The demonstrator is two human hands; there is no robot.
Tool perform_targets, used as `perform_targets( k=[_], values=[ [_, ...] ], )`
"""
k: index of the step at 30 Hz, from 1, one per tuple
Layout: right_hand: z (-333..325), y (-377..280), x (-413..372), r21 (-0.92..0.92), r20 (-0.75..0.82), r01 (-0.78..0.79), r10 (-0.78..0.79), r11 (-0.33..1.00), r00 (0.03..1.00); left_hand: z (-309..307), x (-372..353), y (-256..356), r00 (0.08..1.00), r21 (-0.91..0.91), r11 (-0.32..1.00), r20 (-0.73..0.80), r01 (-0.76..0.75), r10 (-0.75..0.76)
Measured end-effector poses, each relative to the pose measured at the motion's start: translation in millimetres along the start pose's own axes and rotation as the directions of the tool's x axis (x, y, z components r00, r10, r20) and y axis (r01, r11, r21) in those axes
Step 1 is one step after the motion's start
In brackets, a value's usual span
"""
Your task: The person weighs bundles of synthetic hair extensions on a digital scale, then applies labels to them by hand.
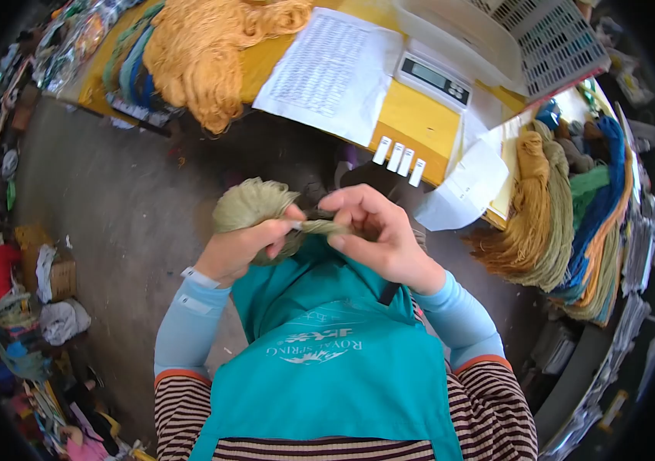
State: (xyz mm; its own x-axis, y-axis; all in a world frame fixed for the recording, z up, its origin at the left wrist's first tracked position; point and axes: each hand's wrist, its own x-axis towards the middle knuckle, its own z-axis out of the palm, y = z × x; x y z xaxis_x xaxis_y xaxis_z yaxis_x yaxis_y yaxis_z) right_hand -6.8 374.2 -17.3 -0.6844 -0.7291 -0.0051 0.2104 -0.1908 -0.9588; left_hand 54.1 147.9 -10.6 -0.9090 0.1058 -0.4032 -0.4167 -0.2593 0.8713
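Observation:
A bundle of olive-green yarn (254, 206) is bunched up in front of my teal apron (327, 376). My left hand (247, 244) is closed round its narrow part, with the thick looped end bulging out above and behind the fingers. Something small and white shows at the left thumb tip. From there a twisted strand runs right to my right hand (379, 234), whose thumb and curled fingers pinch its end. The fingertips of the two hands are a short way apart. A white tag is stuck at my left wrist.
On the yellow table (419, 115) ahead are orange yarn (204, 54), a printed sheet (331, 73), a digital scale (435, 77) with a clear tub and several white labels. Coloured skeins (562, 207) hang at the right. A cardboard box (54, 276) stands at the left.

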Motion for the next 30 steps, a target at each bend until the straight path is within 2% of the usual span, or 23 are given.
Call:
perform_targets(
  k=[2,5,6,7,9,10,12,16,18,19,20,22,23,24,26,27,28,29,30],
  values=[
    [-12,-22,-27,0.120,0.025,-0.144,0.142,0.982,0.990,-3,-6,7,0.997,0.014,0.996,0.002,-0.083,0.083],
    [-41,-57,-79,0.255,-0.070,-0.292,0.319,0.922,0.945,-17,-7,9,0.988,0.060,0.988,0.062,-0.143,0.139],
    [-55,-54,-99,0.276,-0.132,-0.208,0.251,0.938,0.959,-18,-7,12,0.989,0.061,0.989,0.068,-0.134,0.130],
    [-66,-58,-120,0.222,-0.221,-0.169,0.219,0.960,0.950,-20,-6,14,0.991,0.065,0.993,0.097,-0.101,0.095],
    [-84,-71,-159,0.141,-0.392,-0.237,0.275,0.961,0.878,-21,-3,17,0.989,0.102,0.993,0.142,-0.062,0.047],
    [-95,-74,-178,0.144,-0.437,-0.220,0.261,0.965,0.861,-23,-1,18,0.985,0.141,0.989,0.173,-0.035,0.010],
    [-112,-83,-213,0.086,-0.601,-0.254,0.253,0.963,0.758,-31,6,13,0.979,0.135,0.991,0.198,0.020,-0.047],
    [-164,-73,-293,0.020,-0.739,-0.266,0.194,0.964,0.646,-43,19,6,0.993,0.160,0.986,0.102,0.043,-0.060],
    [-177,-76,-318,0.029,-0.756,-0.376,0.266,0.926,0.598,-64,25,-1,0.995,0.169,0.985,0.087,0.037,-0.053],
    [-183,-74,-330,0.030,-0.783,-0.401,0.271,0.916,0.561,-68,26,-2,0.998,0.135,0.990,0.030,0.044,-0.048],
    [-186,-71,-337,0.037,-0.786,-0.401,0.275,0.915,0.554,-72,28,-2,0.999,0.103,0.994,-0.029,0.047,-0.044],
    [-189,-65,-344,0.110,-0.824,-0.388,0.302,0.915,0.479,-85,31,-6,0.999,0.116,0.992,-0.017,0.042,-0.041],
    [-191,-57,-348,0.127,-0.820,-0.429,0.338,0.894,0.462,-89,32,-8,0.998,0.129,0.990,-0.051,0.053,-0.047],
    [-186,-45,-339,0.115,-0.863,-0.489,0.330,0.865,0.382,-95,34,-11,0.995,0.141,0.988,-0.085,0.062,-0.050],
    [-198,-7,-345,0.093,-0.824,-0.620,0.409,0.779,0.391,-103,40,-23,0.996,0.157,0.986,-0.076,0.065,-0.054],
    [-206,18,-348,-0.240,-0.815,-0.767,0.306,0.595,0.493,-95,42,-25,0.991,0.136,0.991,-0.135,0.003,0.015],
    [-205,40,-341,-0.496,-0.788,-0.755,0.145,0.428,0.599,-90,43,-26,0.977,0.119,0.991,-0.197,-0.061,0.084],
    [-197,43,-317,-0.373,-0.832,-0.741,0.153,0.558,0.533,-93,43,-25,0.979,0.125,0.991,-0.188,-0.055,0.078],
    [-186,46,-285,-0.239,-0.869,-0.699,0.173,0.674,0.464,-95,42,-26,0.976,0.053,0.996,-0.200,-0.077,0.086]
  ],
)
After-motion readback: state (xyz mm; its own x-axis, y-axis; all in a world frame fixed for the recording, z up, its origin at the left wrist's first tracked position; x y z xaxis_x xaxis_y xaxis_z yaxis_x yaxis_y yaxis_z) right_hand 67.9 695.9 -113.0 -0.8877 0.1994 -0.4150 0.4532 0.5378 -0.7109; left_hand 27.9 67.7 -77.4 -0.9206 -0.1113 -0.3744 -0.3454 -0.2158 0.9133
